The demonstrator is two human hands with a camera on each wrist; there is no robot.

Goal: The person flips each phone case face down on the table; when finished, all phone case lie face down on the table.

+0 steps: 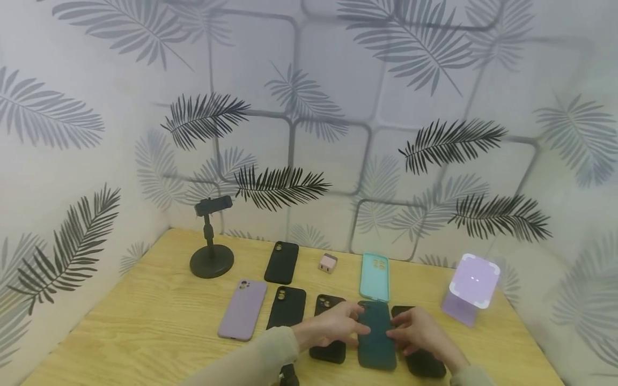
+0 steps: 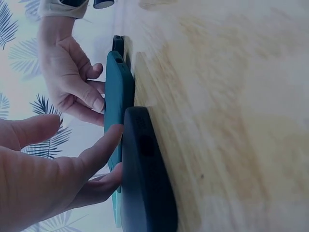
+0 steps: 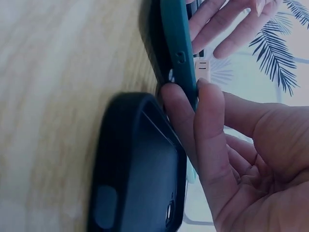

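Dark teal, the phone case point(image 1: 376, 335) lies flat on the tabletop point(image 1: 145, 327), long axis running away from the person, between two black cases. From the left wrist, the left hand point(image 2: 43, 169) touches its edge with straight fingers. From the right wrist, the right hand point(image 3: 231, 145) pinches its matte side.
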